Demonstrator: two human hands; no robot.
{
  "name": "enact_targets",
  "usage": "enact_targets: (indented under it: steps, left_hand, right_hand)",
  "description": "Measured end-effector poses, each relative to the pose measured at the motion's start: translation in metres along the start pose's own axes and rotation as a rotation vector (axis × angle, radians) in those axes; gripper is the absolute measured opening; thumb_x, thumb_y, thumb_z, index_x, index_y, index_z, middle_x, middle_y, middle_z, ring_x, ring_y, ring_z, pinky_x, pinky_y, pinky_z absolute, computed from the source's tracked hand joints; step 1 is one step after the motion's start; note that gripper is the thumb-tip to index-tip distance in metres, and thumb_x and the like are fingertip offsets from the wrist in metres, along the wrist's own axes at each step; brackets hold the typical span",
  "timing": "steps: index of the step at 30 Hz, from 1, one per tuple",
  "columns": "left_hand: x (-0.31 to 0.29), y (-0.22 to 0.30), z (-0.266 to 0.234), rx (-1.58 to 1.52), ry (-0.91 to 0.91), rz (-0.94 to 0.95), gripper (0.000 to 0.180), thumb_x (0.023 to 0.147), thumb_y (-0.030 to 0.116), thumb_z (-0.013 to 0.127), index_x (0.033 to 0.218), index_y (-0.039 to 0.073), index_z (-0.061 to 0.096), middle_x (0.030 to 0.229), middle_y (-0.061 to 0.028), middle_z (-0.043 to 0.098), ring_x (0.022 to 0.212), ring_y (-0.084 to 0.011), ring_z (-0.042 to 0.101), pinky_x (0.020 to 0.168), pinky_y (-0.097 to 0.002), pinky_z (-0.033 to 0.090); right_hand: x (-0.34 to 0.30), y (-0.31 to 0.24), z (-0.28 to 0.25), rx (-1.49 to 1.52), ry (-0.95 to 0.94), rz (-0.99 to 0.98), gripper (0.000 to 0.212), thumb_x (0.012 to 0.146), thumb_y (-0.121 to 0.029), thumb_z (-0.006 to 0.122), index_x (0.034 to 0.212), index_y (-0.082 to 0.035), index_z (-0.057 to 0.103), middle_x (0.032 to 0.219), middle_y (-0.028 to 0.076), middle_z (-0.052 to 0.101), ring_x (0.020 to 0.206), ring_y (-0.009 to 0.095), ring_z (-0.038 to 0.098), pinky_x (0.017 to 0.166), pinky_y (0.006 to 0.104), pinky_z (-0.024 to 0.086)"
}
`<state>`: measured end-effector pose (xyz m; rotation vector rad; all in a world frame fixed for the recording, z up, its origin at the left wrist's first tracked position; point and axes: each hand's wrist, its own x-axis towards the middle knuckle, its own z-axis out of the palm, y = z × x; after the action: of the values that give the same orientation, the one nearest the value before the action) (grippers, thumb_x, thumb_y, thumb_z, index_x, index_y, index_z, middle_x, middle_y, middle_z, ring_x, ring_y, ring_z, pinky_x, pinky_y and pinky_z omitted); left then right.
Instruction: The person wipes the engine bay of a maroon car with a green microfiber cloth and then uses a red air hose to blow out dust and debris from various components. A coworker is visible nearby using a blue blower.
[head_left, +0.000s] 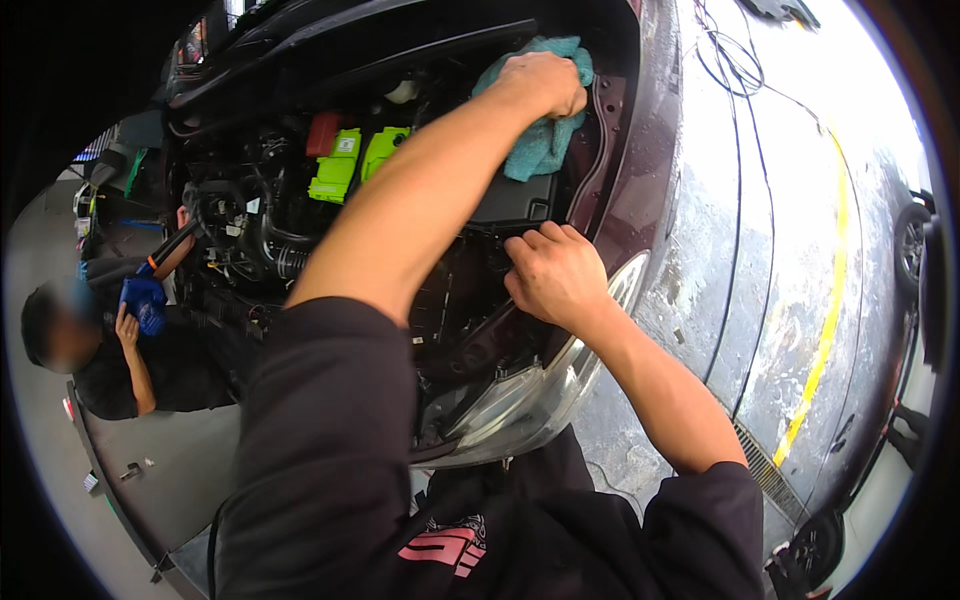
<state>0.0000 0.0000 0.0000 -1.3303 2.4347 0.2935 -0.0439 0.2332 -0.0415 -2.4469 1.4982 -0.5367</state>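
Observation:
My left hand (545, 84) is closed on a teal cloth (540, 150) and presses it at the far right corner of an open engine bay. Part of the cloth hangs over a flat black cover (512, 203). My right hand (560, 275) rests closer to me, at the bay's edge just behind the headlight (530, 405). Its fingers are curled, and what lies under them is hidden. The dark red fender (640, 160) runs along the right side of the bay. My left forearm crosses over the engine and covers part of it.
A bright green battery cover (338, 165) and black hoses (280, 232) fill the bay. On the left a co-worker holds a blue cloth (145, 303) near the car. Black cables (735, 200) lie on the floor to the right, beside a yellow line (828, 310) and a drain grate (768, 470).

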Motion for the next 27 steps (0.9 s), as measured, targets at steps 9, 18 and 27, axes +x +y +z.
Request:
enact_targets:
  steps: [9,18,27]
  left_hand:
    - [0.015,0.001,0.008,-0.114,0.031,0.019,0.049,0.09,0.038,0.045,0.106,0.0,0.071,0.114,-0.0245,0.068,0.109,-0.0417,0.065,0.095,-0.0473,0.052]
    - [-0.114,-0.089,0.068,-1.252,0.311,0.002,0.046,0.099,0.03,0.046,0.13,0.002,0.062,0.134,-0.0116,0.062,0.128,-0.0214,0.052,0.111,-0.0346,0.034]
    - [-0.345,-0.223,0.03,-2.146,0.881,-0.2,0.043,0.102,0.027,0.046,0.135,0.0,0.054,0.135,-0.0128,0.06,0.125,-0.0281,0.057,0.11,-0.0436,0.042]
  right_hand:
    - [-0.008,-0.011,-0.001,0.025,0.006,-0.002,0.017,0.069,-0.021,0.07,0.08,-0.009,0.064,0.074,0.004,0.061,0.078,0.022,0.06,0.075,0.0347,0.049]
    - [0.002,0.0,0.003,0.013,0.074,-0.027,0.017,0.069,-0.018,0.068,0.084,-0.008,0.068,0.073,0.004,0.061,0.076,0.023,0.06,0.073,0.0357,0.049]
    - [-0.001,-0.006,0.0,-0.009,0.031,0.036,0.023,0.07,-0.018,0.068,0.09,-0.008,0.071,0.075,0.005,0.063,0.078,0.024,0.06,0.075,0.036,0.05]
